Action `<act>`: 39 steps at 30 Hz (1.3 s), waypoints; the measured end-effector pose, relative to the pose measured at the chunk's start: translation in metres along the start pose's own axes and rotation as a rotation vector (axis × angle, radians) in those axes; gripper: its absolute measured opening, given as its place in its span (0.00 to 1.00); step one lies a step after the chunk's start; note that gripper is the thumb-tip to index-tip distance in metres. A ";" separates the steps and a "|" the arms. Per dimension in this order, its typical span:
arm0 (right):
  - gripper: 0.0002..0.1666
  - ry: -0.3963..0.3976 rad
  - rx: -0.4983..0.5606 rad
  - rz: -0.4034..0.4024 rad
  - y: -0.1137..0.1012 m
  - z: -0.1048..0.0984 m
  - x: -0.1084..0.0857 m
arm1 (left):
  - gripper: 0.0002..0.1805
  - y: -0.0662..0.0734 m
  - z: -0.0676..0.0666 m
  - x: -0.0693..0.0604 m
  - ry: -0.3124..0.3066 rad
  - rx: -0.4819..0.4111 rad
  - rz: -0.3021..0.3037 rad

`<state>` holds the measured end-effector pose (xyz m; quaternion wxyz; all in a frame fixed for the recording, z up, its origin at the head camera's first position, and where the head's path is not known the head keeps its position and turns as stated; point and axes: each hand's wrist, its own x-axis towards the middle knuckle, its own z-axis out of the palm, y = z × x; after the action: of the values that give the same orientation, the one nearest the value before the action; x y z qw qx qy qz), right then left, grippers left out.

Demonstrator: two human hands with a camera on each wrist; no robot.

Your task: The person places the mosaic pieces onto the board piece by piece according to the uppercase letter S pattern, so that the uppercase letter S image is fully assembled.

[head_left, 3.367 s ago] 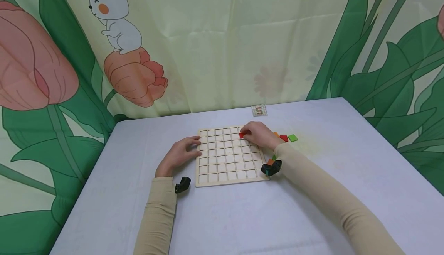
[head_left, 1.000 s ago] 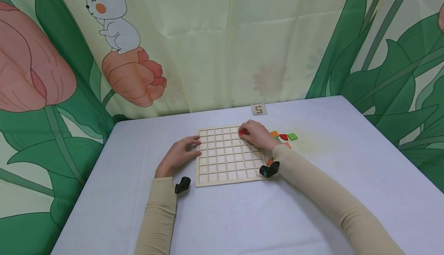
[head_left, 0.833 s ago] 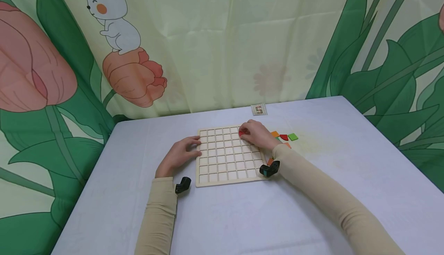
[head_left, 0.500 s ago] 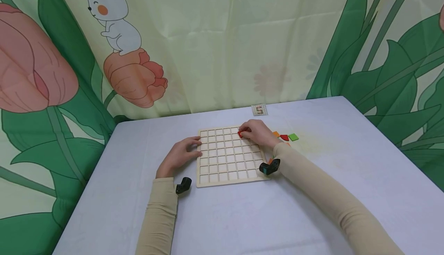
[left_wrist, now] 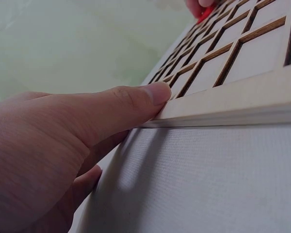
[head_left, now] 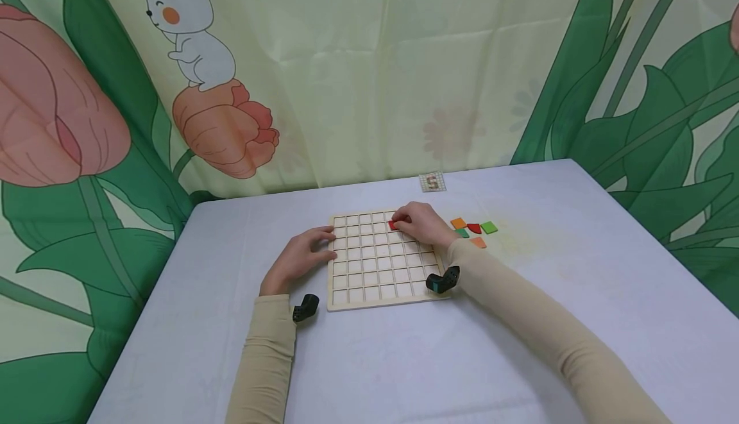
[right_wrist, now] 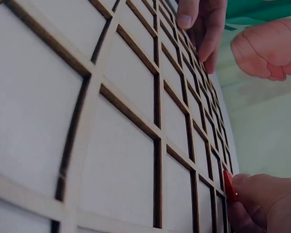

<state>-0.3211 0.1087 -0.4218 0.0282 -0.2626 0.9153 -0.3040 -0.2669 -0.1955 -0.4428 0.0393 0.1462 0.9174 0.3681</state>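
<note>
A wooden grid board (head_left: 369,305) lies on the table, its square cells divided by thin raised strips. My right hand (head_left: 424,224) is over the board's far right part and pinches a small red tile (head_left: 392,225) between thumb and fingers. In the right wrist view the red tile (right_wrist: 229,185) stands tilted at the grid strips, partly hidden by the fingertips. My left hand (head_left: 297,257) rests against the board's left edge. The left wrist view shows its thumb (left_wrist: 157,93) lying fairly straight on the wooden rim, with the other fingers partly hidden.
Loose flat tiles lie right of the board: orange (head_left: 458,223), red (head_left: 474,228), light green (head_left: 489,227), dark green (head_left: 461,233) and another orange (head_left: 478,242). A small card (head_left: 432,182) with a printed grid pattern lies near the table's far edge, before a printed curtain (head_left: 358,90).
My right hand has shifted slightly left and nearer with the red tile, uncovering more of the loose tiles on the right. The left hand has stayed at the board's edge.
</note>
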 end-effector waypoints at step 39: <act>0.23 0.053 0.132 0.303 0.050 -0.049 -0.056 | 0.23 -0.003 0.000 0.000 0.007 0.010 0.022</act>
<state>-0.3061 0.1968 -0.4165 0.0667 -0.1112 0.9229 -0.3625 -0.2680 -0.1973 -0.4454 0.0314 0.1551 0.9176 0.3645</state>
